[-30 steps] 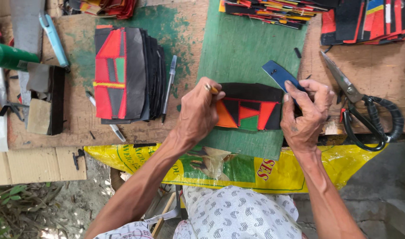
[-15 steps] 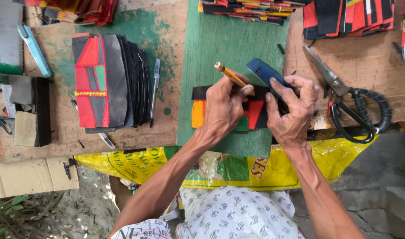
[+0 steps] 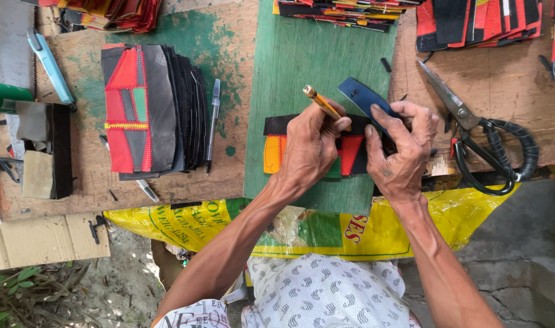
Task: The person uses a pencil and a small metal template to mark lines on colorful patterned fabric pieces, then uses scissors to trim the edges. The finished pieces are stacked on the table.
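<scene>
- Head view, centre of the frame: the left hand (image 3: 311, 152) is closing its fingers around a yellow pencil (image 3: 322, 102), whose free end is pointing toward the upper left while its tip is hidden behind the fingers.
- Just right of it, the right hand (image 3: 399, 155) is pressing a dark blue strip (image 3: 364, 97) down with its fingers clamped over the strip's lower end; the strip is slanting up toward the upper left.
- Both hands are resting on a patchwork piece (image 3: 277, 149) of black, orange, red and green, which is lying flat on the green board (image 3: 302, 54) in the middle of the frame, mostly covered by the hands.
- To the right, large black-handled scissors (image 3: 478, 133) are lying on the wooden table (image 3: 502, 79), well apart from the right hand.
- At left of centre, a stack of sewn patchwork panels (image 3: 147, 109) is lying with a pen (image 3: 212, 121) just beside its right edge.
- At the far upper left, a blue-handled tool (image 3: 50, 67) is resting on the table.
- Along the top edge, piles of coloured pieces (image 3: 478, 21) are sitting.
- Below the table edge, a yellow sack (image 3: 186, 222) is hanging.
</scene>
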